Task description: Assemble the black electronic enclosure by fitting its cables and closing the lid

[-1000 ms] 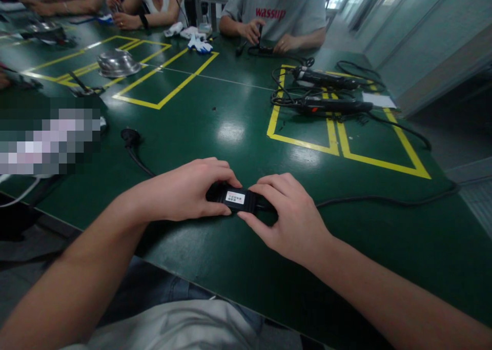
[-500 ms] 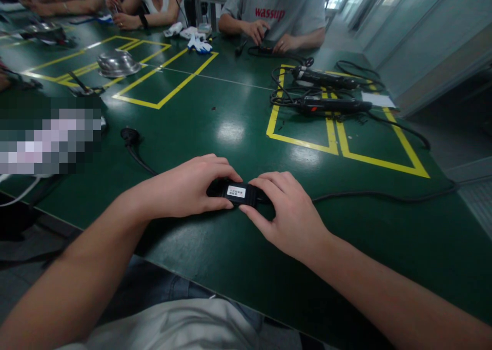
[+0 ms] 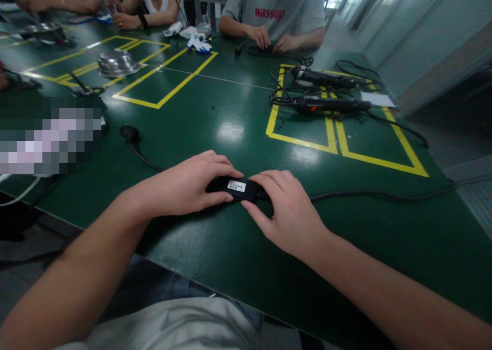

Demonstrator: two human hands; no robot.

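Hands (image 3: 184,183), black box (image 3: 241,188) between.

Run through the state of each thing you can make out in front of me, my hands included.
Black rectangular plastic cord box: held, white paper label facing up
Left bare hand: gripping box's left part
Right bare hand: gripping box's right end
Black rounded plug: unplugged
Silver metal bowl: apparently upside down
Two long black corded tools: lying down, power unclear
White-and-blue gloves: crumpled, unworn
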